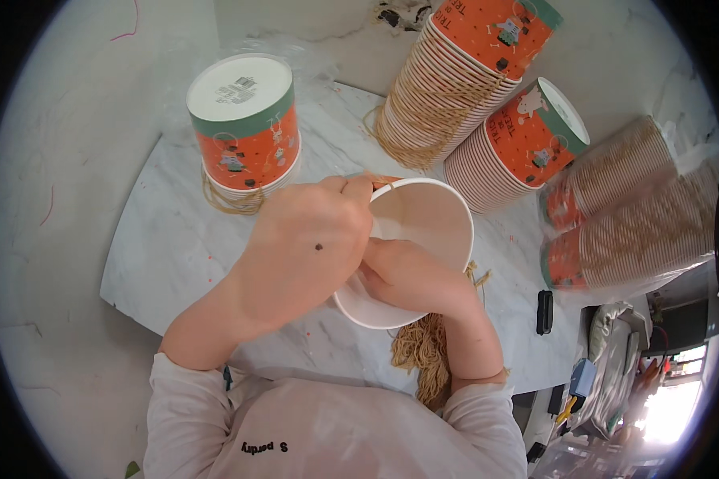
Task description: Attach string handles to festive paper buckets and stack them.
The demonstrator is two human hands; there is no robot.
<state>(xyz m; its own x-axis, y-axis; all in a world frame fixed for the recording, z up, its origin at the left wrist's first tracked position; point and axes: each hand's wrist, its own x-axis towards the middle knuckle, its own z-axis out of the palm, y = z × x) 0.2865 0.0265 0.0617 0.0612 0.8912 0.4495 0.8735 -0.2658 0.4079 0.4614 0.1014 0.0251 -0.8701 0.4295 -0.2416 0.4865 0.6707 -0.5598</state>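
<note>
A white-lined paper bucket [427, 215] is tipped toward me above the table, its mouth facing up and toward me. My left hand [311, 231] is closed on its upper-left side, and a short bit of tan cord [379, 182] shows at the fingertips. Reaching inside the bucket, my right hand [399, 275] has its fingers curled against the inner wall, close under my left hand. What those fingers pinch is hidden. A bundle of loose tan cords [425, 355] hangs at the table's near edge, beside my right forearm.
An upturned orange and green bucket stack [248, 156] with cord loops stands at the far left. A tall stack [447, 88] and a shorter stack [511, 148] lean at the back right. Plastic-wrapped stacks [631, 215] lie right, near a small black object [544, 311] on the marbled table [160, 239].
</note>
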